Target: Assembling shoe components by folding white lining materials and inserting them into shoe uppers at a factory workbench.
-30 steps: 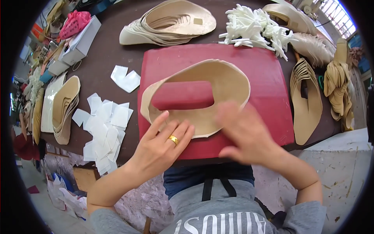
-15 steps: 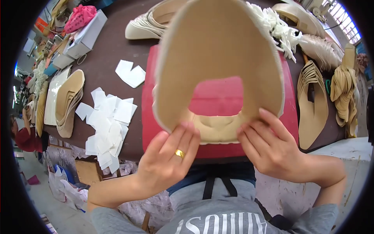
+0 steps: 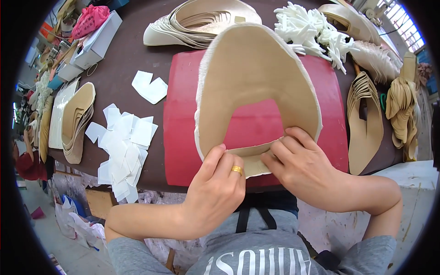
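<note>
A beige shoe upper (image 3: 256, 68) with a pale frayed edge stands tilted up over the red mat (image 3: 183, 123), its wide rounded end away from me. The red shows through its opening. My left hand (image 3: 217, 190) has its fingers closed on the left end of the near band, a yellow ring on one finger. At the other end of that band, my right hand (image 3: 300, 169) grips with fingertips and thumb. Between the hands the band looks folded over. My palms and fingers hide its two ends.
White cut pieces (image 3: 126, 146) lie heaped on the dark table (image 3: 117, 73) at left, with a notched white piece (image 3: 150, 87) nearby. Stacked uppers stand at left (image 3: 78, 121), at the back (image 3: 183, 27) and at right (image 3: 366, 123). White strips (image 3: 307, 30) are bunched behind the mat.
The upper has come down and away from my head, looking smaller. My left hand has shifted right, both hands have closed in, and the near band has turned over between them.
</note>
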The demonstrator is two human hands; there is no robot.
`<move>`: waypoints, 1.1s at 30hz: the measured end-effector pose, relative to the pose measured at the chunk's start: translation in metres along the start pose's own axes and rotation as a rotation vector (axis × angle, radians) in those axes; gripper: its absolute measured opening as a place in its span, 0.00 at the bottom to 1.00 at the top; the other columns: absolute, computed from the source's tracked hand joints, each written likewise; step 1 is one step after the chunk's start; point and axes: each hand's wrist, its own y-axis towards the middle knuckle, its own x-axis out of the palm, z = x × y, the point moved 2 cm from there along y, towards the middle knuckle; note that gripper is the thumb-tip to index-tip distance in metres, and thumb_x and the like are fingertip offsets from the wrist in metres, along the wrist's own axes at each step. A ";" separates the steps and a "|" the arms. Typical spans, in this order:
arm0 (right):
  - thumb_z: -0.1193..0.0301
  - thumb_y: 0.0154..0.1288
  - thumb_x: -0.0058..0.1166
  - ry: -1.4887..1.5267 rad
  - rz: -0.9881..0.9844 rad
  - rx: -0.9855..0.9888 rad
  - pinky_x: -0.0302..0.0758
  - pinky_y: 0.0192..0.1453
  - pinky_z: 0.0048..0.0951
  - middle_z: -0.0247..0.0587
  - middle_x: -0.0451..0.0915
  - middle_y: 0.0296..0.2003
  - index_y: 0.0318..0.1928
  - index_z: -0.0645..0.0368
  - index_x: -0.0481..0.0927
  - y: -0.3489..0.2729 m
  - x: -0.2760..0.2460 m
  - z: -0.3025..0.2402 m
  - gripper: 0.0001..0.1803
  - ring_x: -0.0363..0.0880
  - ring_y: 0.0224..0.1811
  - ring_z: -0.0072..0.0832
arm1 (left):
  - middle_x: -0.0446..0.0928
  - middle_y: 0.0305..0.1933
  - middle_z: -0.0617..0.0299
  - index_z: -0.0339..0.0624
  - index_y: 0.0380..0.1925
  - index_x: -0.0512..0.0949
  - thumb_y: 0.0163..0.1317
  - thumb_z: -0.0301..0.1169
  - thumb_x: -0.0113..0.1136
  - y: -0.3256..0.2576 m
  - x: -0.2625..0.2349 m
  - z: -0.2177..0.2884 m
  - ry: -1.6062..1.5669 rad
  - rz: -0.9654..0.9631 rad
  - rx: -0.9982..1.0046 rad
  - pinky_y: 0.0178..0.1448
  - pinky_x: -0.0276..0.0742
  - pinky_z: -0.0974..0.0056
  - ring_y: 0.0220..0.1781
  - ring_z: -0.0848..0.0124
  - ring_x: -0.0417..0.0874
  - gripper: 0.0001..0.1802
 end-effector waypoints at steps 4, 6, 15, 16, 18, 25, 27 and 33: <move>0.75 0.53 0.55 -0.208 0.054 -0.098 0.51 0.74 0.54 0.38 0.71 0.30 0.35 0.61 0.79 -0.013 -0.006 -0.005 0.07 0.70 0.31 0.30 | 0.74 0.32 0.57 0.37 0.27 0.79 0.52 0.26 0.57 0.002 0.003 0.012 0.020 0.249 -0.094 0.60 0.67 0.61 0.29 0.67 0.69 0.05; 0.75 0.53 0.56 -0.180 0.105 -0.066 0.51 0.75 0.55 0.37 0.72 0.30 0.35 0.60 0.79 -0.014 -0.007 0.000 0.07 0.71 0.32 0.30 | 0.74 0.31 0.58 0.38 0.26 0.79 0.53 0.27 0.58 0.002 0.009 0.010 -0.068 0.278 -0.099 0.61 0.67 0.61 0.29 0.67 0.69 0.04; 0.71 0.54 0.61 0.126 0.284 0.055 0.48 0.76 0.56 0.33 0.79 0.34 0.38 0.56 0.81 -0.004 -0.057 0.012 0.10 0.77 0.41 0.27 | 0.71 0.24 0.65 0.44 0.23 0.76 0.56 0.35 0.66 0.013 -0.001 -0.017 -0.754 0.405 -0.220 0.60 0.68 0.59 0.27 0.71 0.71 0.10; 0.71 0.54 0.62 0.130 0.514 0.108 0.49 0.76 0.56 0.34 0.80 0.35 0.39 0.57 0.82 -0.005 -0.067 0.011 0.11 0.77 0.41 0.26 | 0.72 0.24 0.64 0.42 0.27 0.76 0.61 0.36 0.62 0.009 0.001 -0.027 -0.914 0.416 -0.259 0.57 0.70 0.61 0.27 0.72 0.71 0.11; 0.72 0.54 0.62 0.131 0.595 0.171 0.52 0.75 0.55 0.34 0.80 0.35 0.39 0.58 0.82 -0.010 -0.081 0.018 0.11 0.77 0.39 0.26 | 0.71 0.24 0.64 0.42 0.28 0.76 0.65 0.39 0.58 0.000 -0.005 -0.035 -1.421 0.577 -0.833 0.48 0.70 0.65 0.26 0.74 0.70 0.13; 0.77 0.54 0.61 0.230 0.500 0.193 0.61 0.71 0.49 0.35 0.81 0.34 0.39 0.60 0.82 -0.012 -0.023 0.050 0.10 0.77 0.34 0.28 | 0.70 0.19 0.66 0.41 0.33 0.75 0.73 0.47 0.45 -0.058 0.034 -0.052 -2.059 0.952 -1.416 0.22 0.60 0.75 0.18 0.79 0.66 0.21; 0.77 0.54 0.61 0.251 0.517 0.165 0.62 0.70 0.47 0.36 0.81 0.33 0.39 0.61 0.82 -0.004 -0.014 0.048 0.10 0.77 0.33 0.29 | 0.69 0.17 0.67 0.41 0.34 0.75 0.72 0.48 0.44 -0.079 0.047 -0.061 -2.388 0.947 -1.128 0.18 0.56 0.75 0.15 0.78 0.62 0.22; 0.79 0.54 0.60 0.263 0.483 0.140 0.68 0.64 0.41 0.37 0.80 0.31 0.37 0.63 0.81 -0.006 0.012 0.059 0.09 0.76 0.31 0.31 | 0.67 0.15 0.69 0.42 0.36 0.76 0.71 0.50 0.44 -0.097 -0.013 -0.087 -1.690 0.985 -1.363 0.18 0.57 0.75 0.15 0.78 0.66 0.22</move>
